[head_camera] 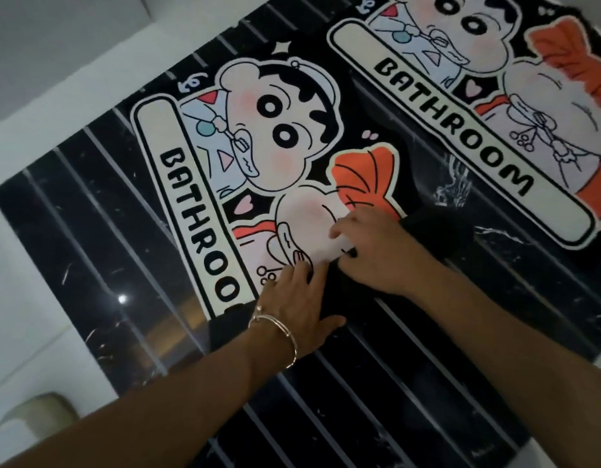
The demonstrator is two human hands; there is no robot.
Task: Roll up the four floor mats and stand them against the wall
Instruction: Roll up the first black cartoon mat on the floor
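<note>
Item 1. Black pile floor mat [252,130], printed with a cartoon child and the word BATHROOM. It lies flat on the floor, running up and to the left, away from your fingers. Its near end is turned over into a dark rolled edge [437,228].

Item 2. The rolled edge. Long axis runs from lower left to upper right, across both your hands. The unrolled length lies beyond it, so the roll probably travels forward and leftward.

Item 3. Your left hand [292,298], thin metal bangle [285,336] at the wrist. The fingers are fairly straight and pressed flat on the roll, with the thumb spread behind.

Item 4. Your right hand [373,258]. The fingers curl over the front of the roll onto the printed face and hold it. This hand is further along the axis. Both hands sit near the roll's middle, and its far right end is unheld.

Item 5. Second mat [461,106], same print, flat and unrolled, well to the upper right.

Item 6. Black marble-look floor [90,248] with pale stripes.

Only two of the four mats are in view.
</note>
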